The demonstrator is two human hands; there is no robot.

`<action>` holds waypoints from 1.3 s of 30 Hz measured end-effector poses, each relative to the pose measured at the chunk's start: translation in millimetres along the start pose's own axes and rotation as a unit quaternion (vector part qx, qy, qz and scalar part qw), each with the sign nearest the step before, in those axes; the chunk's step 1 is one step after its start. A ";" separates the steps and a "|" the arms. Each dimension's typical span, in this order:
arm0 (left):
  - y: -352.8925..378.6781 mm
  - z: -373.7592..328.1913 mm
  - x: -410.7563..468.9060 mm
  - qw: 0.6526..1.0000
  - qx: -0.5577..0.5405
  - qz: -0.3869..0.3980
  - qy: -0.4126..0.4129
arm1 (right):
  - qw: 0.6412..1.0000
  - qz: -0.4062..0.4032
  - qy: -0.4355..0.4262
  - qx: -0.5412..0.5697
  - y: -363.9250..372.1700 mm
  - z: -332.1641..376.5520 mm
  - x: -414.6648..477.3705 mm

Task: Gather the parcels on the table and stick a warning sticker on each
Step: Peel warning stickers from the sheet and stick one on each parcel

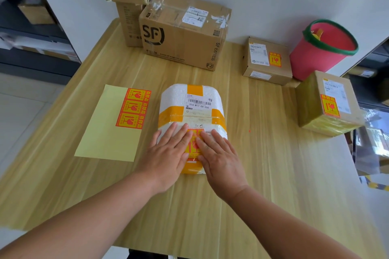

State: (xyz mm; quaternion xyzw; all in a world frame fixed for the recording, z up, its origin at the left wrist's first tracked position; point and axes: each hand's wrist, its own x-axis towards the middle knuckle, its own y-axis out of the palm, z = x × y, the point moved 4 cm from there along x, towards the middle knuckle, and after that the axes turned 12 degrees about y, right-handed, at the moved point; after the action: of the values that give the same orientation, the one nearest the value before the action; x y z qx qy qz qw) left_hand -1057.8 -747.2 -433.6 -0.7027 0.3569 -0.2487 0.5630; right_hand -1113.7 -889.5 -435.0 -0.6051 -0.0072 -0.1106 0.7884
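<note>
1. In the head view, your left hand (168, 153) lies flat on the near end of the white foam parcel (179, 99), fingers straight and together, gripping nothing.
2. Your right hand (219, 157) lies flat beside it in the same way, fingers extended, and its fingertips nearly meet those of the left.
3. Both hands press on an orange warning sticker (193, 149), of which only a strip shows between them, on the parcel's top face.
4. The foam parcel sits in the middle of the wooden table (263, 164), wrapped with yellow tape and bearing a barcode label near its far end.
5. To your left, just beside the parcel, lies a pale yellow backing sheet (105, 132) with three orange stickers (131, 108) stacked along its right edge.
6. At the back stands a large SF box (181, 33), with taller cartons (128, 25) stacked behind it to the left.
7. To your right, a small cardboard box (259, 63) and a tape-wrapped box (311, 111) each carry an orange sticker on top.
8. A red bucket (324, 52) with a green rim stands between those two boxes, against the wall.
</note>
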 end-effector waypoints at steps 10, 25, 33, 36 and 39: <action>-7.4 -4.9 1.6 1.000 0.012 0.003 -0.001 | 0.999 0.007 0.004 -0.041 -7.2 2.7 6.1; 6.1 -8.9 -6.8 0.996 0.080 -0.028 0.021 | 0.997 -0.008 -0.059 -0.049 3.5 7.0 -3.0; -6.5 2.2 -6.4 0.979 -0.114 -0.056 -0.160 | 0.989 0.063 0.087 0.106 -8.2 -9.2 3.9; 2.0 9.0 -5.7 0.901 -0.316 -0.075 -0.287 | 0.935 0.130 0.232 0.234 -6.9 -26.6 1.1; 10.8 5.8 4.3 0.860 -0.407 -0.092 -0.294 | 0.906 0.158 0.274 0.282 -9.0 -29.2 -2.8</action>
State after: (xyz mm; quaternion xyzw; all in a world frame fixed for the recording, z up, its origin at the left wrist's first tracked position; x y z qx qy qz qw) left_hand -1053.1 -748.2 -445.7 -0.9395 0.1778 0.0859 0.2800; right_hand -1121.6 -919.2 -434.7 -0.2968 0.2738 -0.1388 0.9042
